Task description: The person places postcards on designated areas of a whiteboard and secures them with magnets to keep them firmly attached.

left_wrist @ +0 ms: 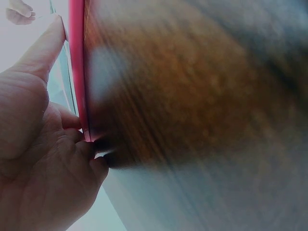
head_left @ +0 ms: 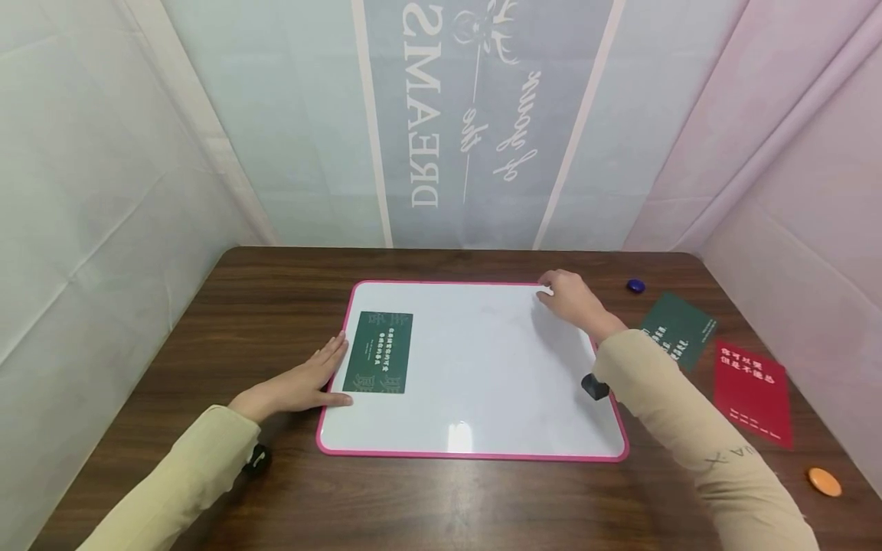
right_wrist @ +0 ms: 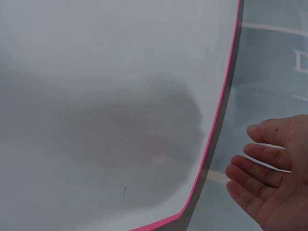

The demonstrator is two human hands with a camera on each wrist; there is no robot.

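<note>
Left hand flat on desk, fingers straight, thumb on left rim of whiteboard. Whiteboard lies flat mid-desk, pink frame.

Green card lies on whiteboard's left part, just beside left hand; judged already placed.

Right hand at whiteboard's far right corner, fingers loosely spread, holding nothing; contact with rim unclear.

Right of whiteboard, on desk: blue magnet, second green card, red card, orange magnet. All off board; judged still left to handle.
</note>
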